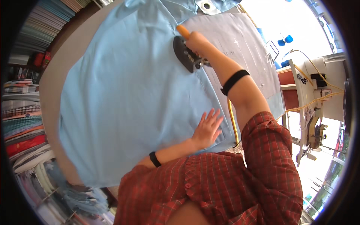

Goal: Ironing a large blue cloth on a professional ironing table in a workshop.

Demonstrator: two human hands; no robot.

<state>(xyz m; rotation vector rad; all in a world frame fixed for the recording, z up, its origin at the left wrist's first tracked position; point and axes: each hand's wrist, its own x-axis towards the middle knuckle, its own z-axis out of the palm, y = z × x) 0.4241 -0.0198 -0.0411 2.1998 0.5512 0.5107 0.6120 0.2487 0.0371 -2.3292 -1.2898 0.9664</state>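
Observation:
A wide piece of light blue fabric [123,86] is spread over the table, with soft folds across it and a long straight edge on its right. My right hand [198,43] grips the orange handle of a dark iron [183,54]. The iron's plate rests on the fabric near that edge, at the far side. My left hand [205,129] lies flat with fingers spread on the fabric near its right edge, close to my body. Most of the right fingers are hidden behind the back of the hand.
Grey padded cloth [258,56] covers the table on the right. A yellow tape measure [232,120] lies by the fabric edge. A white roll [206,6] sits at the far edge. Folded fabrics [22,123] are stacked at left. A sewing machine [317,133] stands at right.

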